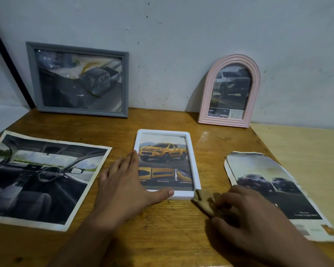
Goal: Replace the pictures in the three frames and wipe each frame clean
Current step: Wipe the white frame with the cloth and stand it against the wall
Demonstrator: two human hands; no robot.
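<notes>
Fingers (121, 166) of left hand (123, 187) spread flat, steadying white frame (195, 170) lying mid-table (162, 237), long axis running away toward wall, yellow truck picture upright inside. Right hand (245, 214) bunched on brown cloth (202, 199), seemingly touching frame's near corner.

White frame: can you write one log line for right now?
white frame flat | left hand steadies it | right hand holds cloth at corner

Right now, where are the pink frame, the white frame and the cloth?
pink frame (257, 87), head view, on its arched right rim.
white frame (193, 151), head view, on its right rim.
cloth (202, 199), head view, on its left fold.
</notes>
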